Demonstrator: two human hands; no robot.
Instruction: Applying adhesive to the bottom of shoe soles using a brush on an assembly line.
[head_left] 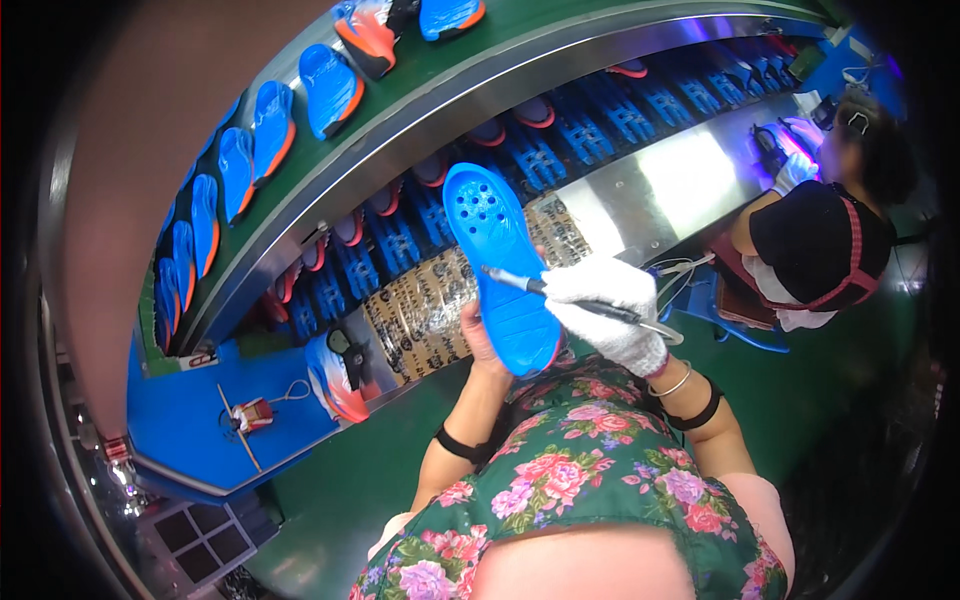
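A blue shoe sole (515,310) with a cluster of small round holes near its far end is held up in front of me, tilted. My left hand (482,337), bare, is closed around its near part from beneath, so most of the fingers are hidden. In a white glove, my right hand (605,295) pinches a slim brush (515,280) with a dark handle and a pale tube trailing behind it. The brush tip is over the middle of the sole and seems to touch it.
A green upper belt (400,60) carries several blue soles (328,90). Below run blue racks (590,135) with shoes among them. A shoe (335,375) stands by the blue table (190,410) at left. A co-worker (820,235) sits at right.
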